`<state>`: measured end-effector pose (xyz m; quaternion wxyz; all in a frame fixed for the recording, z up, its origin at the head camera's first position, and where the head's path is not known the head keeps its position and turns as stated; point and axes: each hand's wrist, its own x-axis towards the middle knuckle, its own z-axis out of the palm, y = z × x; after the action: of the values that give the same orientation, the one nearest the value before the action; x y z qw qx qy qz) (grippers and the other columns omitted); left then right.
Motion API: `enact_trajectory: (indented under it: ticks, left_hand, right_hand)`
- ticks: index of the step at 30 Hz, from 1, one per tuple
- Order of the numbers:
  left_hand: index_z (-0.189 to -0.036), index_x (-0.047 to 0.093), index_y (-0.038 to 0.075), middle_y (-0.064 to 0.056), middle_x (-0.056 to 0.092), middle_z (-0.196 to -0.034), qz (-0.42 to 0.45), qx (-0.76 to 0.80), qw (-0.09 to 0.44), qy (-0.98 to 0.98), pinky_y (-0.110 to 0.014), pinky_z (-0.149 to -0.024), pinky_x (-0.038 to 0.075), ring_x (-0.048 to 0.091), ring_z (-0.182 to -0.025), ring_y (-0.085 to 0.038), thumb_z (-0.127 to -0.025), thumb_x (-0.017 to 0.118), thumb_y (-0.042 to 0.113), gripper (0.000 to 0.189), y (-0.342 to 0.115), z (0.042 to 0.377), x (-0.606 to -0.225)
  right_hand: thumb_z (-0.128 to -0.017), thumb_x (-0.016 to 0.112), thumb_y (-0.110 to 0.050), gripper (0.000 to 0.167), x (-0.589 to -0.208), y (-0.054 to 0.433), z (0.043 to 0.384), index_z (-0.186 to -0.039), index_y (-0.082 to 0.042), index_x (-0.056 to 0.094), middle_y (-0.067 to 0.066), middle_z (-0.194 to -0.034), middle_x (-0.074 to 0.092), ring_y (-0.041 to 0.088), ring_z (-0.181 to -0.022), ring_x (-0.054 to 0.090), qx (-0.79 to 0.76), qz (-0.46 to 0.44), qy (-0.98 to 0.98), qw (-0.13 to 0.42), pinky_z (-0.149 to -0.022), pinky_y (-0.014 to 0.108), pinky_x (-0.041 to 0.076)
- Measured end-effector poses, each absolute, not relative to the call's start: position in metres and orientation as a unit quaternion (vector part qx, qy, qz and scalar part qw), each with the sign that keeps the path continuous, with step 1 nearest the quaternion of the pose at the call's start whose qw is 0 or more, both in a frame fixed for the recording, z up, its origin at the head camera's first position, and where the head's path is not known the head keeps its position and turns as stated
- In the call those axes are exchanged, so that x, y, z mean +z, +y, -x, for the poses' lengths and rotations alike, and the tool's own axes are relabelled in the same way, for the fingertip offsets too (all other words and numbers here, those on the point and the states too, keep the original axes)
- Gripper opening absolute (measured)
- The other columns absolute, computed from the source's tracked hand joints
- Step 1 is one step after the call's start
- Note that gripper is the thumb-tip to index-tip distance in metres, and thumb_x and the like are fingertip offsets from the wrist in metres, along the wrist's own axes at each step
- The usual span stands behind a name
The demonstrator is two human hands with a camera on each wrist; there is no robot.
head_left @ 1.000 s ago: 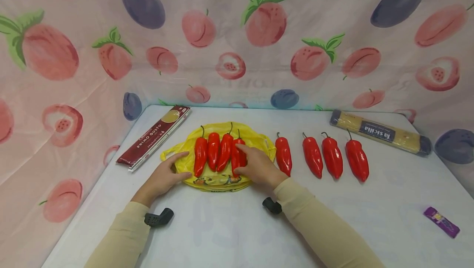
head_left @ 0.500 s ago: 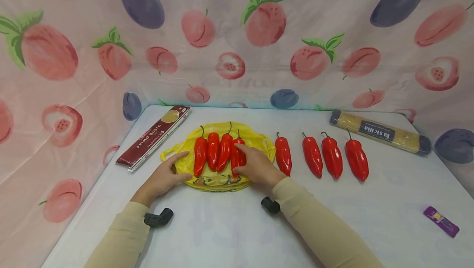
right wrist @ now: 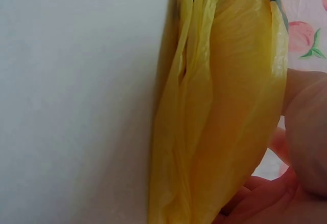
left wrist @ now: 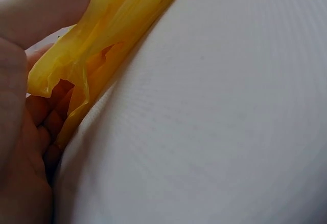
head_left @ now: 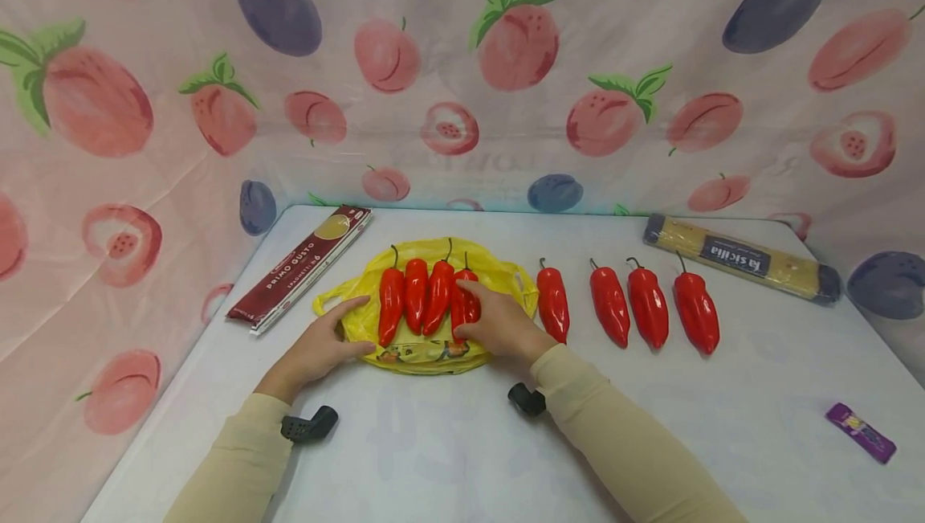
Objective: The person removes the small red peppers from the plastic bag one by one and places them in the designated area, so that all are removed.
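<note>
A yellow plastic bag [head_left: 415, 254] lies flattened on the table with several glossy red peppers [head_left: 391, 306] side by side on it, their stems pointing away. My right hand [head_left: 506, 326] reaches over the bag's right side and holds the rightmost of these red peppers [head_left: 465, 312] between thumb and fingers. At the bag's left edge rests my left hand [head_left: 314, 350], thumb and fingers spread apart. In the left wrist view, the yellow bag's crumpled edge [left wrist: 94, 45] lies against the left hand's fingers. The raised bag side [right wrist: 240, 96] hides the peppers in the right wrist view.
To the right of the bag, several more red peppers [head_left: 649, 308] lie in a row. A maroon spaghetti packet [head_left: 292, 274] sits at back left, another pasta packet [head_left: 788, 270] at back right. A small purple wrapper [head_left: 861, 432] lies at the right. Fruit-print cloth [head_left: 506, 137] stands behind.
My right hand and forearm have shifted very slightly to the left, still at the same red pepper. The left hand, the bag and the other peppers stay in place.
</note>
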<state>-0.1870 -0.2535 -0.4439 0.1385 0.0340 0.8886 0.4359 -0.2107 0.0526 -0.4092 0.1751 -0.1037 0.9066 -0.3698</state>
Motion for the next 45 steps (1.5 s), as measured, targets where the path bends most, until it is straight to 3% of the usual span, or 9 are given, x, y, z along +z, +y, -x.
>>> enact_trajectory:
  ticks: [7, 13, 24, 29, 36, 45]
  left_hand:
    - [-0.155, 0.036, 0.023, -0.018, 0.028, -0.16, -0.031, 0.43, 0.141, 0.891, -0.072, -0.111, 0.012, 0.017, -0.147, -0.043, -0.083, 0.079, 0.042, 0.086, -0.253, 0.187, -0.443]
    - [-0.156, 0.035, 0.023, -0.019, 0.027, -0.16, -0.032, 0.431, 0.143, 0.89, -0.072, -0.111, 0.013, 0.017, -0.147, -0.043, -0.083, 0.079, 0.042, 0.087, -0.253, 0.187, -0.442]
    - [-0.156, 0.035, 0.022, -0.02, 0.028, -0.159, -0.037, 0.424, 0.143, 0.894, -0.073, -0.11, 0.014, 0.018, -0.146, -0.045, -0.083, 0.078, 0.044, 0.087, -0.252, 0.187, -0.441]
    - [-0.156, 0.035, 0.022, -0.02, 0.027, -0.16, -0.033, 0.431, 0.146, 0.89, -0.072, -0.111, 0.012, 0.017, -0.147, -0.044, -0.083, 0.078, 0.042, 0.087, -0.252, 0.186, -0.441]
    - [-0.156, 0.035, 0.023, -0.019, 0.026, -0.16, -0.035, 0.426, 0.144, 0.892, -0.072, -0.111, 0.014, 0.017, -0.147, -0.044, -0.083, 0.078, 0.045, 0.087, -0.253, 0.187, -0.441]
    - [-0.156, 0.035, 0.024, -0.02, 0.026, -0.16, -0.037, 0.42, 0.146, 0.895, -0.073, -0.11, 0.015, 0.018, -0.146, -0.044, -0.083, 0.077, 0.048, 0.088, -0.253, 0.188, -0.441]
  right_hand:
    - [-0.089, 0.076, -0.019, 0.076, -0.409, 0.053, 0.211, -0.155, -0.031, 0.039, 0.005, -0.15, 0.045, 0.026, -0.13, 0.042, -0.381, 0.103, 0.902, 0.172, -0.085, 0.037, 0.058]
    - [-0.09, 0.074, -0.014, 0.076, -0.409, 0.054, 0.211, -0.155, -0.03, 0.038, 0.005, -0.151, 0.044, 0.025, -0.132, 0.042, -0.382, 0.111, 0.905, 0.149, -0.091, 0.039, 0.056]
    - [-0.091, 0.073, -0.014, 0.076, -0.393, 0.061, 0.211, -0.156, -0.03, 0.035, 0.006, -0.151, 0.043, 0.027, -0.134, 0.041, -0.4, 0.107, 0.904, 0.105, -0.09, 0.044, 0.056]
    - [-0.091, 0.073, -0.013, 0.077, -0.38, 0.073, 0.208, -0.156, -0.026, 0.035, 0.01, -0.148, 0.045, 0.03, -0.129, 0.046, -0.403, 0.122, 0.903, 0.083, -0.086, 0.045, 0.058]
    - [-0.09, 0.074, -0.015, 0.08, -0.366, 0.097, 0.201, -0.157, -0.029, 0.033, 0.01, -0.142, 0.049, 0.03, -0.119, 0.053, -0.414, 0.106, 0.901, 0.076, -0.081, 0.043, 0.059]
    - [-0.09, 0.075, -0.016, 0.081, -0.352, 0.135, 0.188, -0.158, -0.021, 0.032, 0.017, -0.142, 0.049, 0.037, -0.117, 0.054, -0.388, 0.112, 0.914, 0.045, -0.077, 0.047, 0.06]
